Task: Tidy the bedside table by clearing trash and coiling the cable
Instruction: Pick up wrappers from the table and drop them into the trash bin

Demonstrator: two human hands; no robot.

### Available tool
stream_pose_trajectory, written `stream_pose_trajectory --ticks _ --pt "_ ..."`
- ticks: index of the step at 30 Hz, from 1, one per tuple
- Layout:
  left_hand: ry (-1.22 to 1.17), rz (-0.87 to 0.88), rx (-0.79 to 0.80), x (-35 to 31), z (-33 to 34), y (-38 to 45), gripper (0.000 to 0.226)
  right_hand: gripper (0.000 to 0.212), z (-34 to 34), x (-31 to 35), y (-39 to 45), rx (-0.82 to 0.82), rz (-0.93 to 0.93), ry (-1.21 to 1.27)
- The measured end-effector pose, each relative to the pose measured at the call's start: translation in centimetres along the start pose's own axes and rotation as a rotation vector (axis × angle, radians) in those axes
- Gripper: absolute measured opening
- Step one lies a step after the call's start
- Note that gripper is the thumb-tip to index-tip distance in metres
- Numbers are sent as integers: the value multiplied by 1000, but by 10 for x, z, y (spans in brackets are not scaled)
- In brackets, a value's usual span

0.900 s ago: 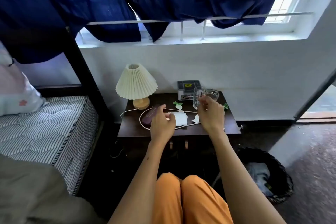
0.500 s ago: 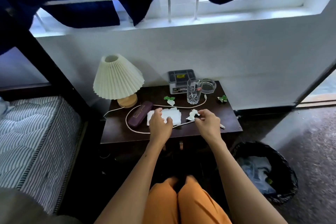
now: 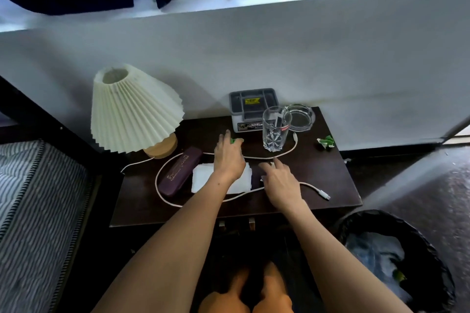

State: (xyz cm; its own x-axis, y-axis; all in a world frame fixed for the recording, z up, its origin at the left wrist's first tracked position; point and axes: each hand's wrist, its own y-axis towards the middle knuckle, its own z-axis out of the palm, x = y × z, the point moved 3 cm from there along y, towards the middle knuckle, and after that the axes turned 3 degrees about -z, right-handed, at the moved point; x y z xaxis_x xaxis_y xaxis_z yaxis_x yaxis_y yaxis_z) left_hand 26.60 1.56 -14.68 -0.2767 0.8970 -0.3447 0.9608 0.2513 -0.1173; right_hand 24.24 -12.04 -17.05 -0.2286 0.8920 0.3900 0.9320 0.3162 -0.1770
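Note:
A white cable (image 3: 313, 187) lies in a loose loop across the dark bedside table (image 3: 320, 168). My left hand (image 3: 227, 157) reaches to the back, its fingertips on a green-and-white wrapper (image 3: 237, 140) that is mostly hidden. My right hand (image 3: 279, 180) rests flat, fingers spread, over a small paper scrap (image 3: 272, 164) that barely shows. A white tissue (image 3: 203, 178) lies under my left wrist. A second green wrapper (image 3: 325, 141) sits at the table's right edge. Neither hand has lifted anything.
A pleated lamp (image 3: 132, 112) stands at the back left and a purple case (image 3: 178, 173) lies inside the cable loop. A glass (image 3: 273, 132), an ashtray (image 3: 300, 118) and a grey box (image 3: 253, 107) stand at the back. A black-lined bin (image 3: 381, 221) is on the floor to the right, a striped mattress (image 3: 33, 198) on the left.
My left hand moved from the tissue back to the green wrapper near the grey box. My right hand came down from the glass onto the paper scrap. The view tilted down and closer.

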Motion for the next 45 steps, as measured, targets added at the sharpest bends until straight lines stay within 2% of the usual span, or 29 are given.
stream_pose_trajectory --ticks 5,7,9,13,19,22,26,29,34,37,39,42,45 --pt "178 0 117 5 18 27 53 36 11 -6 7 3 -10 -61" --pt "190 4 128 8 22 32 47 35 11 -6 8 4 -23 -62" --pt "146 23 73 9 24 35 34 30 11 -7 11 -6 -18 -55" --pt "-9 10 -73 13 19 34 20 27 9 -9 15 -64 1 -39" --pt "-481 -116 -221 6 -7 4 20 30 -16 -9 -4 -403 205 483" --pt "-659 -204 -180 -4 -6 -20 28 26 -32 -9 -23 -492 289 684" --pt "-799 -286 -82 -26 -2 -54 16 20 -46 -19 -52 -555 370 856" --pt "-908 -335 -20 -50 0 -81 13 21 -51 -33 -75 -585 453 873" --pt "-898 -374 58 -96 20 -121 12 23 -52 -66 -117 -634 624 982" --pt "-837 -337 123 -124 38 -144 12 19 -51 -89 -141 -647 658 1063" --pt "-819 -309 197 -141 56 -158 10 20 -46 -110 -155 -656 651 1008" --pt "-778 -298 247 -161 84 -173 24 13 -33 -147 -173 -679 655 810" --pt "-779 -294 285 -180 111 -187 22 18 -24 -183 -193 -670 720 705"
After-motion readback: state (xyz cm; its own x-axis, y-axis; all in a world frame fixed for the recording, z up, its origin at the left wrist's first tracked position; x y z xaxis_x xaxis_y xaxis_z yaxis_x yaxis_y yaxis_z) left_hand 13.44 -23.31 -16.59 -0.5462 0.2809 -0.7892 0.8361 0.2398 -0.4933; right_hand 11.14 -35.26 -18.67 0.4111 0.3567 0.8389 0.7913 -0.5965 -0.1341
